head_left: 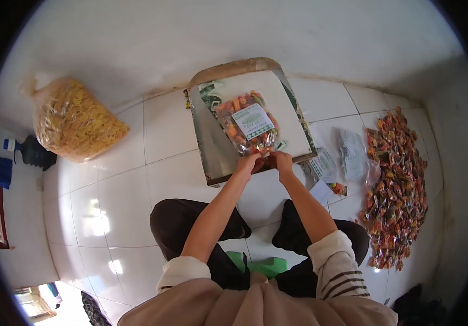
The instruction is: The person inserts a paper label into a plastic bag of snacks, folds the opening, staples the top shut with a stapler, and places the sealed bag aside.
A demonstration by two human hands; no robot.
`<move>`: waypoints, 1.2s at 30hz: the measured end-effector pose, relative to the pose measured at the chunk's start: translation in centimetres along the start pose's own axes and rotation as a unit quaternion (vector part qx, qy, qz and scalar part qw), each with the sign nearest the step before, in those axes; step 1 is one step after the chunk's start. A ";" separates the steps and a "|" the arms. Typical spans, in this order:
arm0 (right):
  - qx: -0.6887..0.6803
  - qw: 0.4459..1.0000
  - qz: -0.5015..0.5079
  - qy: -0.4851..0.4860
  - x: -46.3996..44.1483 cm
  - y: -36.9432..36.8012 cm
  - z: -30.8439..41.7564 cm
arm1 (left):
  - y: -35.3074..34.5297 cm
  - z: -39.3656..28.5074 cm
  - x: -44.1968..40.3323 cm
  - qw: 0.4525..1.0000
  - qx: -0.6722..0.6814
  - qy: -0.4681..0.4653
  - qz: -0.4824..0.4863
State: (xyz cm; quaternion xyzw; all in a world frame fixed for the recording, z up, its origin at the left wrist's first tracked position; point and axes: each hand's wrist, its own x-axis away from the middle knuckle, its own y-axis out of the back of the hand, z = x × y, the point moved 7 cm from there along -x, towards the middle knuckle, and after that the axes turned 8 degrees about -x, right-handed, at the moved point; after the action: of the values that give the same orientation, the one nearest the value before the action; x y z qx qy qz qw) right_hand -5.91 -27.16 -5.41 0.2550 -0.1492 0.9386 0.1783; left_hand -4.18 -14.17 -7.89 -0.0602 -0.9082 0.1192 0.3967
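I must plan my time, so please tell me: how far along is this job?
Looks done: the many small filled packets spread on the floor at right. In hand: one labelled clear bag with reddish contents, its lower end between the left hand and right hand; whether it is sealed, I cannot tell. Probably left: the flat printed plastic beside the table. No total is visible.

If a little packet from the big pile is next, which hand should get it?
Probably the right hand: the pile lies on that side, while the left hand would have to cross over. Both are at the filled bag now.
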 end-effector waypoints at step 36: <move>0.378 0.817 -0.345 0.265 1.6 30.0 -2.3 | -6.9 1.7 0.5 0.996 0.031 -0.046 -0.068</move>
State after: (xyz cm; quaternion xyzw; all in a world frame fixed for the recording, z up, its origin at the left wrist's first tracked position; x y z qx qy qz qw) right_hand -20.45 -52.64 -12.09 0.0783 0.3681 0.8295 0.4126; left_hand -5.81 -21.04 -6.82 0.0193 -0.9235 0.1225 0.3629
